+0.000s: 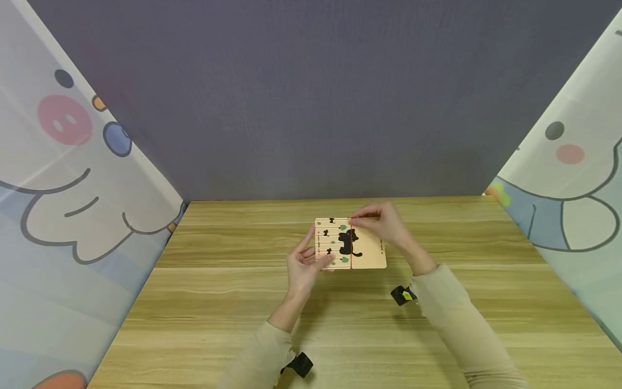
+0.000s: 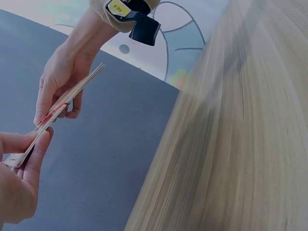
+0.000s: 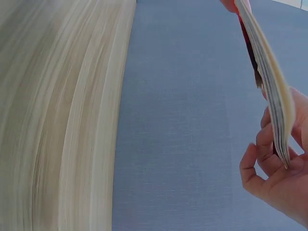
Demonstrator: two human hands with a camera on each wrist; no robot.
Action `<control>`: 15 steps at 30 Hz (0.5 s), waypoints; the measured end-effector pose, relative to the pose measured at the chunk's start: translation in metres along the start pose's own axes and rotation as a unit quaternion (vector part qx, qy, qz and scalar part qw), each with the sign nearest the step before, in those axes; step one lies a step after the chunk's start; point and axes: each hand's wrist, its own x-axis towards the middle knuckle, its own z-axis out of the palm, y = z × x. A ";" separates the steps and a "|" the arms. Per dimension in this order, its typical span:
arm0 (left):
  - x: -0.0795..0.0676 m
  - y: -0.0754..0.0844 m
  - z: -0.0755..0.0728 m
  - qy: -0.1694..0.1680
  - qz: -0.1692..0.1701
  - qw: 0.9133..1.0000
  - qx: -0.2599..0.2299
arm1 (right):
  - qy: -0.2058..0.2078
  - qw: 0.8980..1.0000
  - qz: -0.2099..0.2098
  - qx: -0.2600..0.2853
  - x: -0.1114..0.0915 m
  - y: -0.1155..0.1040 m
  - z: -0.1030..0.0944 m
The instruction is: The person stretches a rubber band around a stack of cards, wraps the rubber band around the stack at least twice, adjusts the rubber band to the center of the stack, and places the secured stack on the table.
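Note:
A small cream booklet [image 1: 369,251], printed with a black cat, little trees and thin lines, is held up over the table. A narrow red band runs down its middle. My left hand [image 1: 302,268] grips the left part, thumb on the printed face and fingers behind. At the top edge, where the red band ends, the fingertips of my right hand [image 1: 384,222] pinch. Edge-on in the left wrist view, the booklet [image 2: 86,82] shows thin layers and loose-looking red strands by the right fingertips. The right wrist view shows stacked sheets along its edge, with my curled right fingers beside them.
The wood-grain table [image 1: 218,302] lies below both hands. A dark grey panel [image 1: 311,108] stands behind its far edge. Cartoon-printed curtains [image 1: 29,216] flank both sides. Black wrist cameras [image 1: 301,365] sit at the sleeves.

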 end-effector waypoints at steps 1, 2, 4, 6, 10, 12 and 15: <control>0.000 0.000 0.001 -0.001 -0.001 1.000 0.002 | -0.001 1.000 -0.003 0.001 0.000 0.000 0.000; -0.001 0.000 0.001 -0.002 -0.002 1.000 0.004 | -0.003 1.000 -0.004 0.001 0.000 0.000 0.001; -0.001 0.000 0.001 -0.006 -0.004 1.000 0.003 | -0.009 1.000 -0.008 0.003 0.000 0.000 0.002; -0.002 0.000 0.001 -0.008 -0.004 1.000 0.003 | -0.014 1.000 -0.007 0.001 0.000 0.000 0.002; -0.002 -0.001 0.000 -0.007 0.000 1.000 0.003 | -0.012 1.000 -0.003 -0.003 -0.001 -0.001 0.001; -0.001 -0.001 0.000 -0.007 0.001 1.000 0.006 | -0.002 1.000 0.002 -0.019 -0.001 -0.003 0.000; 0.000 -0.001 -0.001 -0.005 -0.001 1.000 0.008 | 0.025 0.999 0.015 -0.035 -0.004 -0.016 -0.002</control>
